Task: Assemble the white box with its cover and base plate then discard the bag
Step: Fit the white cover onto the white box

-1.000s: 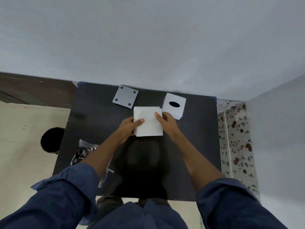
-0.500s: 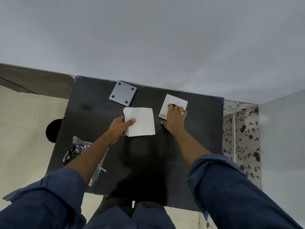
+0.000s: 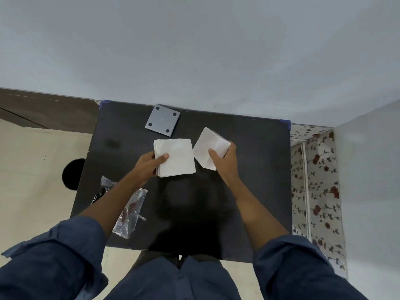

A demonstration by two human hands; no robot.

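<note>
Right hand [image 3: 225, 161] gripping the tilted white box [image 3: 208, 147], left hand [image 3: 149, 162] pinching the white stack [image 3: 175, 156] just beside it, grey base plate [image 3: 162, 120] beyond both untouched, bag [image 3: 127, 213] nearer the body undiscarded: assembly barely begun, 0 parts joined.

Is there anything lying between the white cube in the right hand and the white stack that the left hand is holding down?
Nothing visible. The right hand holds the white cover tilted just beside the white stack under the left hand; only bare black table shows between them. The grey base plate lies farther back.
</note>
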